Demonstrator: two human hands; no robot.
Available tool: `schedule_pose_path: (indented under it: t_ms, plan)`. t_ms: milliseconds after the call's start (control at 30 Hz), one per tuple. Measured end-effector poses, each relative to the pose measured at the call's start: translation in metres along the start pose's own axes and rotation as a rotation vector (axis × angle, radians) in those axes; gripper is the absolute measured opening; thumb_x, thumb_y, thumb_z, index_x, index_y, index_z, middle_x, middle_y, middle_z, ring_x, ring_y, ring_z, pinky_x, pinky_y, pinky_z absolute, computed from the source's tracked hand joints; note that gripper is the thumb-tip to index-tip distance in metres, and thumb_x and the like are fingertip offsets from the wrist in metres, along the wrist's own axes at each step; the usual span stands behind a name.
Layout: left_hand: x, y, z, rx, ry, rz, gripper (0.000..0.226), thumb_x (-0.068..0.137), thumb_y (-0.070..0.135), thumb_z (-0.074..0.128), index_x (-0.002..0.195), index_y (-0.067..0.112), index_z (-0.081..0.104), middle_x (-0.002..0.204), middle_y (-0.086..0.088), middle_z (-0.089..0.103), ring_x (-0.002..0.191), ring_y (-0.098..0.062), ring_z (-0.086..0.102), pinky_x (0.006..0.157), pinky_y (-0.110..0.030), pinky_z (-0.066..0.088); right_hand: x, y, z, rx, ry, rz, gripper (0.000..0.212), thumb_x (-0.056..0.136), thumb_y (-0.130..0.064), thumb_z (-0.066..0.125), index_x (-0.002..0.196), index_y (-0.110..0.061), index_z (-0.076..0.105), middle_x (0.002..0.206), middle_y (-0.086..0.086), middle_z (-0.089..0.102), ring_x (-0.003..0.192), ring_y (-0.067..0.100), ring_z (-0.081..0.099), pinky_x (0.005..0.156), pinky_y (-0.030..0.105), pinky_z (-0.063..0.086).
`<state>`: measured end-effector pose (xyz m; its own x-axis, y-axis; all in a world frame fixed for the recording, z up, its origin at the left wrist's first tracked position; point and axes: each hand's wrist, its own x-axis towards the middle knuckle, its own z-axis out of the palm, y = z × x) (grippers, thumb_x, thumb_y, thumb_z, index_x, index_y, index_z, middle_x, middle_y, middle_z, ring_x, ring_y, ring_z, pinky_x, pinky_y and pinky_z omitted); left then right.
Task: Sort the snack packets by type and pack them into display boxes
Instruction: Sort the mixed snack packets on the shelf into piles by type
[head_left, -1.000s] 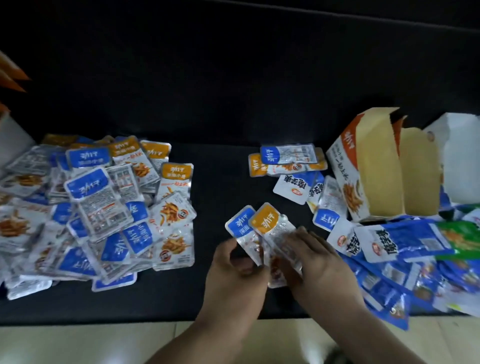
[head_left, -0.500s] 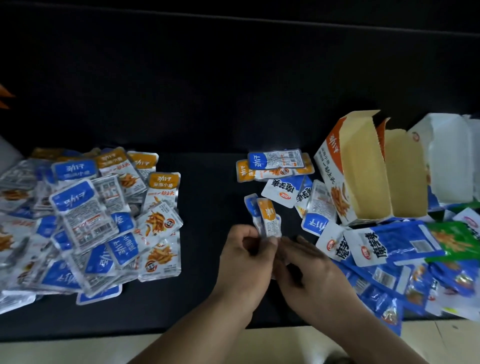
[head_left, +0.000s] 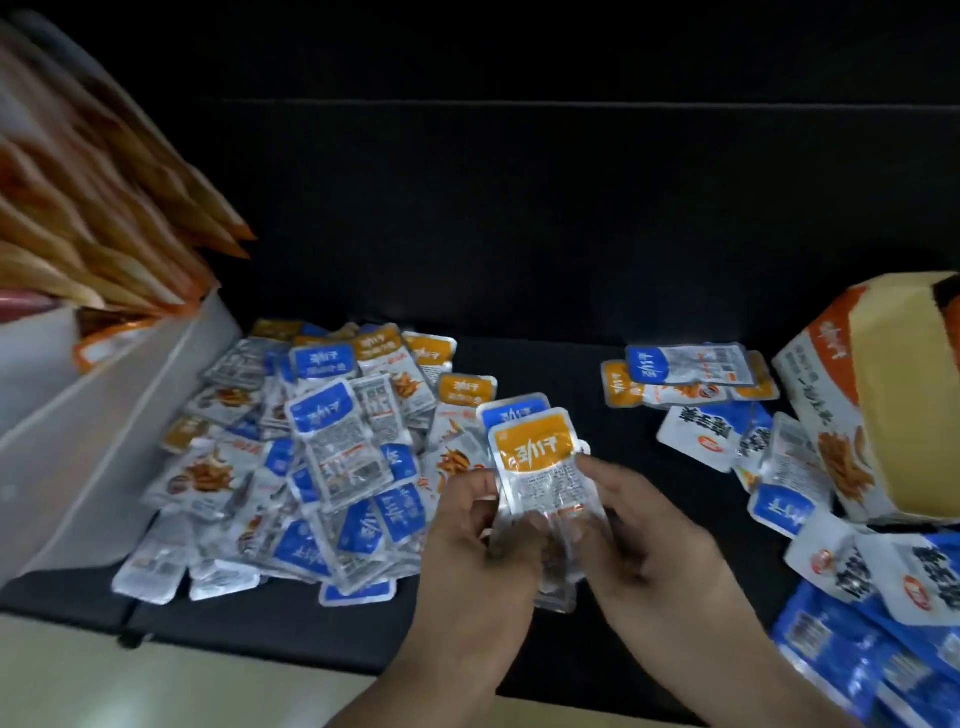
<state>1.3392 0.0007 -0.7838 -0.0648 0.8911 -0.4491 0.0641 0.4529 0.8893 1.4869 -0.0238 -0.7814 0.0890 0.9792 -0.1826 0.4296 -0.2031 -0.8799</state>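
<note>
The step looked to be splitting a bunch of packets (head_left: 540, 493) by colour. To do it well, I judged, the person should slide the orange-topped packet (head_left: 535, 452) clear of the blue-topped packet (head_left: 511, 410) behind it, read each header, and lay each with its own kind, not back on the mixed pile (head_left: 322, 457). The foil looked slippery, so a firm pinch low down seemed wise. The bunch was held over the black padded surface (head_left: 545, 364) near the middle of its front edge, between the pile toward the left edge and a small stack (head_left: 685, 374) beside the open display box (head_left: 883, 395) at the right. The left hand (head_left: 483, 545) gripped the bunch's left side with curled fingers. The right hand (head_left: 649, 551) pinched its lower right, back of the hand upward.
</note>
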Motion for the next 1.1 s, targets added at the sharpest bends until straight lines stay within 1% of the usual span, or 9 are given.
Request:
schedule_pose_path:
  t_ms: [133, 233, 333, 467, 567, 700, 867, 933, 1100]
  plan:
    - [0.021, 0.012, -0.047, 0.098, 0.145, 0.127, 0.021, 0.098, 0.013, 0.069, 0.102, 0.032, 0.061, 0.088, 0.024, 0.074, 0.08, 0.003, 0.071, 0.061, -0.008, 0.048, 0.019, -0.026, 0.023, -0.023, -0.156, -0.021, 0.056, 0.099, -0.007, 0.06, 0.126, -0.056, 0.06, 0.115, -0.03, 0.07, 0.111, -0.007, 0.065, 0.096, 0.019, 0.054]
    - [0.04, 0.021, -0.083, 0.235, 0.285, 0.216, 0.022, 0.098, 0.015, 0.068, 0.093, 0.033, 0.056, 0.084, 0.03, 0.067, 0.072, 0.007, 0.065, 0.055, -0.009, 0.045, 0.049, -0.049, 0.05, -0.109, -0.275, 0.005, 0.043, 0.102, -0.022, 0.056, 0.129, -0.056, 0.059, 0.11, -0.025, 0.068, 0.091, 0.006, 0.072, 0.079, 0.03, 0.062]
    - [0.058, 0.031, -0.114, 0.327, 0.415, 0.251, 0.015, 0.098, 0.021, 0.066, 0.105, 0.032, 0.058, 0.083, 0.012, 0.071, 0.07, -0.009, 0.067, 0.058, -0.03, 0.053, 0.076, -0.073, 0.074, -0.2, -0.317, -0.056, 0.035, 0.101, -0.036, 0.058, 0.132, -0.053, 0.054, 0.115, -0.024, 0.062, 0.071, 0.005, 0.068, 0.06, 0.026, 0.058]
    - [0.066, 0.033, -0.139, 0.813, 0.541, 0.32, 0.063, 0.083, 0.029, 0.077, 0.141, 0.019, 0.052, 0.141, -0.008, 0.055, 0.127, -0.035, 0.052, 0.101, -0.054, 0.046, 0.081, -0.067, 0.062, -0.36, -0.271, -0.06, 0.043, 0.1, -0.043, 0.059, 0.14, -0.051, 0.049, 0.127, -0.028, 0.049, 0.109, 0.002, 0.063, 0.09, 0.028, 0.058]
    - [0.057, 0.028, -0.119, 0.833, 0.421, 0.476, 0.067, 0.081, 0.024, 0.079, 0.142, 0.021, 0.053, 0.157, -0.011, 0.038, 0.141, -0.041, 0.035, 0.11, -0.061, 0.033, 0.075, -0.033, 0.025, -0.448, -0.141, 0.028, 0.055, 0.097, -0.046, 0.063, 0.148, -0.045, 0.045, 0.158, -0.018, 0.035, 0.147, 0.004, 0.033, 0.118, 0.031, 0.037]
    - [0.05, 0.012, -0.076, 0.78, 0.208, 0.609, 0.057, 0.082, 0.02, 0.082, 0.136, 0.021, 0.062, 0.158, -0.007, 0.04, 0.143, -0.035, 0.036, 0.107, -0.061, 0.041, 0.073, 0.014, -0.035, -0.562, 0.12, 0.288, 0.063, 0.092, -0.047, 0.064, 0.15, -0.039, 0.041, 0.163, 0.004, 0.029, 0.153, 0.026, 0.021, 0.122, 0.046, 0.03]
    - [0.038, -0.001, -0.027, 0.765, 0.026, 0.732, 0.044, 0.088, 0.027, 0.076, 0.13, 0.023, 0.066, 0.156, 0.003, 0.045, 0.14, -0.026, 0.044, 0.105, -0.056, 0.048, 0.072, 0.048, -0.059, -0.615, 0.066, 0.522, 0.082, 0.095, -0.054, 0.056, 0.162, -0.032, 0.014, 0.172, 0.01, -0.004, 0.158, 0.035, -0.008, 0.128, 0.047, 0.01]
    - [0.035, -0.008, -0.01, 0.793, -0.037, 0.752, 0.048, 0.084, 0.024, 0.082, 0.129, 0.025, 0.067, 0.156, 0.002, 0.045, 0.141, -0.024, 0.042, 0.108, -0.051, 0.045, 0.065, 0.058, -0.055, -0.56, 0.039, 0.465, 0.081, 0.099, -0.049, 0.053, 0.164, -0.032, 0.008, 0.173, 0.003, -0.009, 0.157, 0.033, -0.016, 0.129, 0.049, 0.006]
    - [0.034, -0.021, 0.033, 0.95, -0.18, 0.812, 0.052, 0.074, 0.025, 0.088, 0.122, 0.022, 0.069, 0.153, -0.004, 0.049, 0.136, -0.027, 0.049, 0.101, -0.049, 0.051, 0.033, 0.08, -0.066, -0.492, 0.13, 0.113, 0.064, 0.1, -0.023, 0.055, 0.159, -0.034, 0.033, 0.17, -0.013, 0.013, 0.158, 0.008, -0.006, 0.129, 0.038, 0.015]
